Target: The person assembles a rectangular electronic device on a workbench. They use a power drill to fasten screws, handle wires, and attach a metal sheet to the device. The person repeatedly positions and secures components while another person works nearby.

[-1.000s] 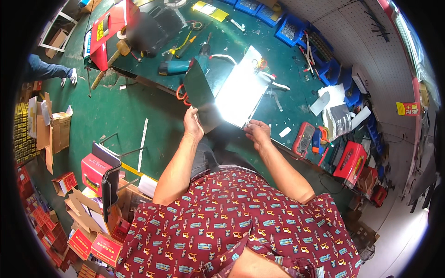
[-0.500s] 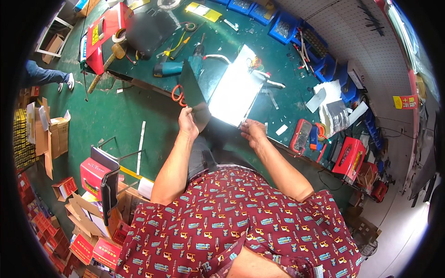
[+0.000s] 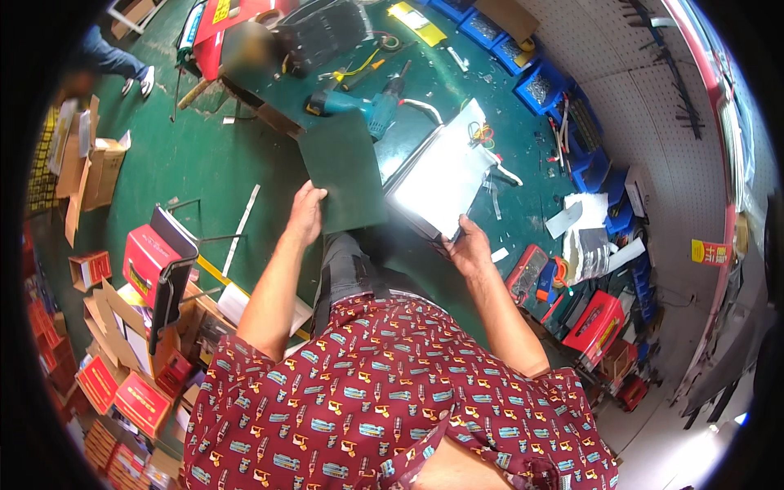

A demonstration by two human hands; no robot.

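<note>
My left hand [image 3: 307,214] is closed on the edge of a flat dark green sheet [image 3: 343,173], fingers and thumb pinching its left side. The sheet stands tilted with its broad face showing, at the bench's near edge. Beside it, a flat dark-edged panel [image 3: 445,184] glares white under the light, its surface detail washed out. My right hand [image 3: 469,247] grips this panel's near right corner, thumb on top and fingers partly hidden below. Thin coloured wires [image 3: 480,132] lie at the panel's far right side, with a white cable end [image 3: 508,174] beside them.
A teal power drill [image 3: 371,110] lies behind the sheet. Blue bins [image 3: 539,88] of small parts line the back right. Near the right edge are a red multimeter [image 3: 527,273], torn white packaging [image 3: 586,237] and a red case [image 3: 600,325]. Cartons [image 3: 143,406] and a chair [image 3: 167,269] stand left.
The dark green sheet has turned from nearly edge-on to broad face, covering the red-handled scissors. My right hand has closed more fully on the panel's corner. The whole view has shifted.
</note>
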